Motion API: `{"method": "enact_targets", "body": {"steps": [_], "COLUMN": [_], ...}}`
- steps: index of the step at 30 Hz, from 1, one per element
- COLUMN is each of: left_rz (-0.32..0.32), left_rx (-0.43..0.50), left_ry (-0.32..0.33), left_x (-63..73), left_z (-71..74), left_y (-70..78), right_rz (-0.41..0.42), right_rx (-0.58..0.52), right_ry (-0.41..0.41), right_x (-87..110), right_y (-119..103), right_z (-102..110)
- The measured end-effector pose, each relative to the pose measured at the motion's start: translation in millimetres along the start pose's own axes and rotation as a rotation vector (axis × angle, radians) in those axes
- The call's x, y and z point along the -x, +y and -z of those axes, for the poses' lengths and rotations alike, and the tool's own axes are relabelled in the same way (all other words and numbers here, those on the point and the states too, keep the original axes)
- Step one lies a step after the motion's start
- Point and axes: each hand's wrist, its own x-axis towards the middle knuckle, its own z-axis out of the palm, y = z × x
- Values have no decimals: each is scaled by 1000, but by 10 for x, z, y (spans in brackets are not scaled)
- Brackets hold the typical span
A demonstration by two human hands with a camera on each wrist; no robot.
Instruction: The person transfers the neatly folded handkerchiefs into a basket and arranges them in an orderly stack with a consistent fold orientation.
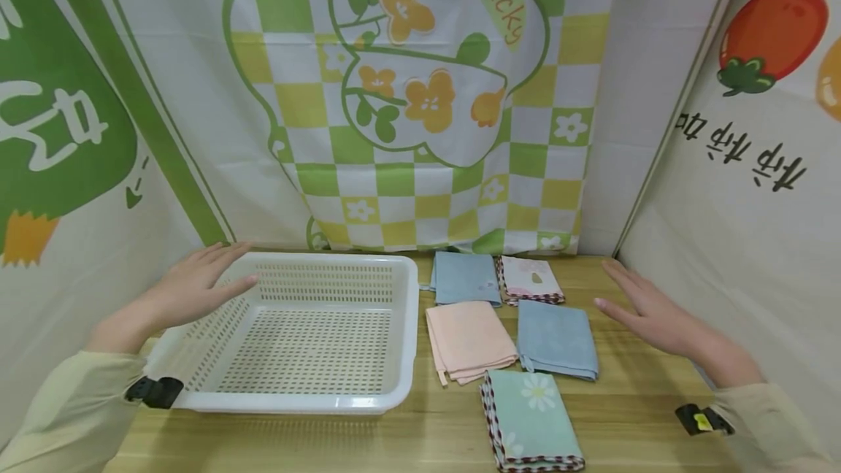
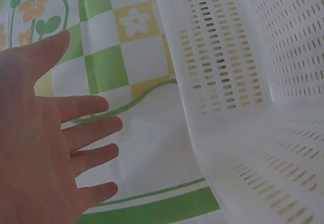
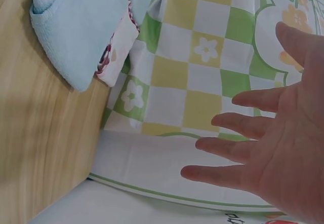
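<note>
My left hand [image 1: 197,279] hovers over the left rim of a white plastic basket [image 1: 412,327], fingers straight and spread, holding nothing. On the far right my right hand [image 1: 657,312] is held above the table with fingers extended and nothing in it. Nearest to it lies a folded blue towel [image 1: 557,338]. Left of that is a folded pink towel [image 1: 469,338]. Behind them are another blue towel [image 1: 465,277] and a white patterned towel [image 1: 531,277] with a checked edge. A mint green towel [image 1: 534,414] with daisies lies closest to the front.
The wooden table [image 1: 644,400] carries the basket on the left and the towels at centre right. A green and yellow checked cloth [image 1: 420,195] hangs at the back. Printed white cloth walls [image 1: 742,239] close in both sides.
</note>
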Motion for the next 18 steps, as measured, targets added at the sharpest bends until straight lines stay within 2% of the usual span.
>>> {"method": "enact_targets", "body": {"steps": [11, 18], "left_rz": [-3, -5], "left_rx": [36, 73], "left_ry": [38, 28], "left_x": [90, 119], "left_z": [-10, 6], "left_y": [-132, -226], "right_rz": [7, 10], "right_rx": [0, 13], "right_ry": [60, 84], "right_x": [9, 11], "right_y": [68, 101], "right_z": [-147, -218]}}
